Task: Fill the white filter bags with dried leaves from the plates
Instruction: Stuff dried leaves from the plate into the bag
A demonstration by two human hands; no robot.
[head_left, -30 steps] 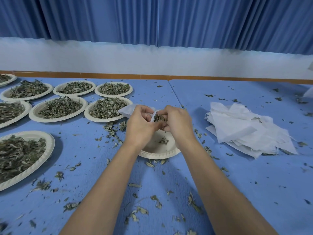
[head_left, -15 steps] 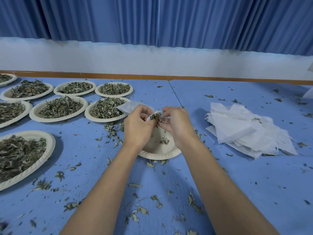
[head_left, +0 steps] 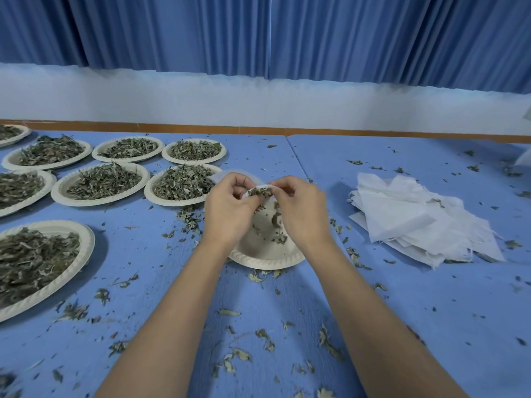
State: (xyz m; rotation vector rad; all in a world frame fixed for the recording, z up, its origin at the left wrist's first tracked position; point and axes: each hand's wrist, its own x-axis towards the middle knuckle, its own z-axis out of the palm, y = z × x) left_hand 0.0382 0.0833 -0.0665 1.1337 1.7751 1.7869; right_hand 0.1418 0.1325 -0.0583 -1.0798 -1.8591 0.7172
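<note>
A white filter bag [head_left: 268, 186], leaf-stuffed at its mouth, is pinched by curled fingers [head_left: 283, 183] of the left hand [head_left: 230, 214] and right hand [head_left: 301, 216]. Unfilled bags [head_left: 416, 219] and heaped plates [head_left: 100, 182] remain; most of the work is judged outstanding.

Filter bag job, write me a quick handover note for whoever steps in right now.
Left hand and right hand both pinch the mouth of one filter bag, leaves showing at its opening, above the near-empty plate.
Pile of empty bags lies to the right; full plates to the left.
Done: this bag holds leaves.
Left: finish it, then fill the pile.
</note>
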